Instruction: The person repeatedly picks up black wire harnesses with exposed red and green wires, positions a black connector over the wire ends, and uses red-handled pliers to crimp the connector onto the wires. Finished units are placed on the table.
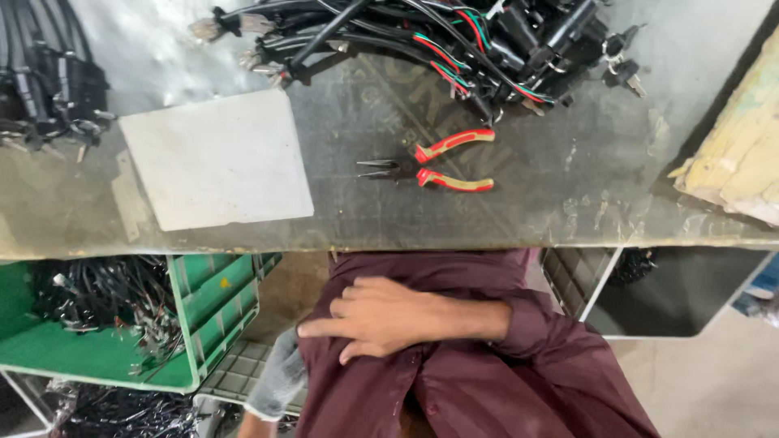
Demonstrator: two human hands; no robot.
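Gloved left hand [276,381] half hidden below

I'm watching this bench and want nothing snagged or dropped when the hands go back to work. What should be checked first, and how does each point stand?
1. Pliers within reach, lying flat on the bench: ok.
2. Pliers free of the wire bundle: ok, apart from it.
3. Right hand empty: ok, it rests flat on the maroon shirt.
4. Left hand free: cannot tell, gloved and partly hidden beside the shirt.
5. White sheet clear of parts: ok, bare.
6. Green crate steady under the bench: cannot tell.
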